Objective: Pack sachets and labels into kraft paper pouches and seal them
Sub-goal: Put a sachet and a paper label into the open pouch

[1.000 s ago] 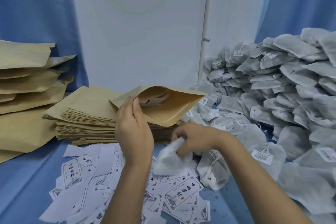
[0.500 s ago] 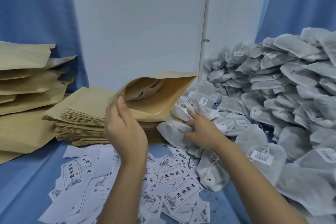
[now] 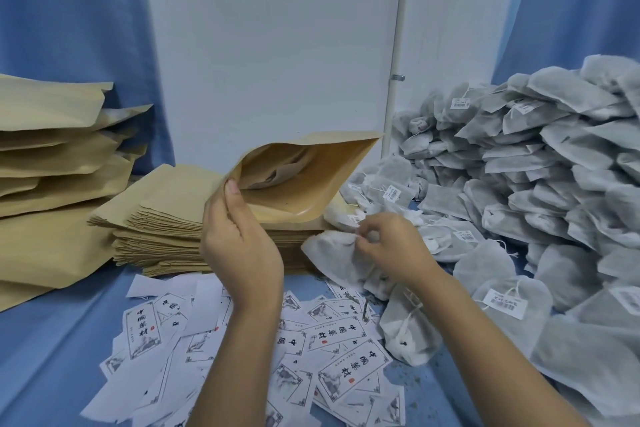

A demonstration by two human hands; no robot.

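My left hand (image 3: 239, 246) holds an open kraft paper pouch (image 3: 304, 180) by its left edge, mouth tilted toward me; a sachet shows inside it. Just right of the pouch's lower corner, my right hand (image 3: 391, 246) pinches the top of a white sachet (image 3: 336, 253) that hangs below the fingers. A big heap of grey-white sachets (image 3: 540, 184) with small barcode tags fills the right side. Printed paper labels (image 3: 332, 340) lie scattered on the blue cloth below my hands.
A flat stack of empty kraft pouches (image 3: 162, 218) lies behind my left hand. Filled, bulkier pouches (image 3: 59, 163) are piled at the far left. A white panel and pipe (image 3: 394, 80) stand at the back, blue curtains on both sides.
The pouch mouth has risen and tipped more toward me. My right hand left the earlier sachet, reached into the heap, and now pinches a sachet beside the pouch.
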